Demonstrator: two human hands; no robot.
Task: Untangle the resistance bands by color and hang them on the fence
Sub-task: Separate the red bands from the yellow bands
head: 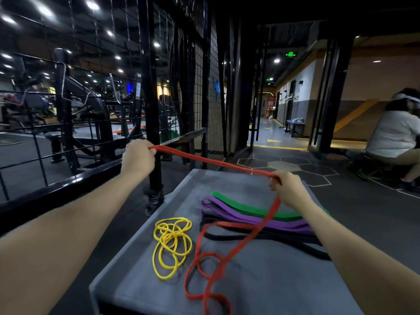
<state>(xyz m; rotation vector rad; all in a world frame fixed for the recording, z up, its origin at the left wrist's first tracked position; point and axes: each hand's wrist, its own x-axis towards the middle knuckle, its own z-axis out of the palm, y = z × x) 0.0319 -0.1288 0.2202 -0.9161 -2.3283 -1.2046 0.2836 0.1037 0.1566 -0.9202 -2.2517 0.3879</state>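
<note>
Five band colours are counted: 1 red lot [229, 253], 1 yellow lot [171, 246], 1 purple [254, 218], 1 green [250, 209], 1 black [268, 236]; strand nos. can't be told. 2 hands: left [138, 156], right [287, 187]. 1 grey platform [272, 283]. 1 seated person [395, 135].

You have a red band [229, 253] stretched and trailing over a plain grey table [272, 283]. Beside it lies a yellow band [171, 244] in loose coils. Further back you see a green band [250, 209], a purple band [254, 218] and a black band [272, 237], each a solid colour. The fence [197, 71] is black wire in a square grid. The floor [318, 171] is dark grey with pale hexagon outlines and yellow lines.
</note>
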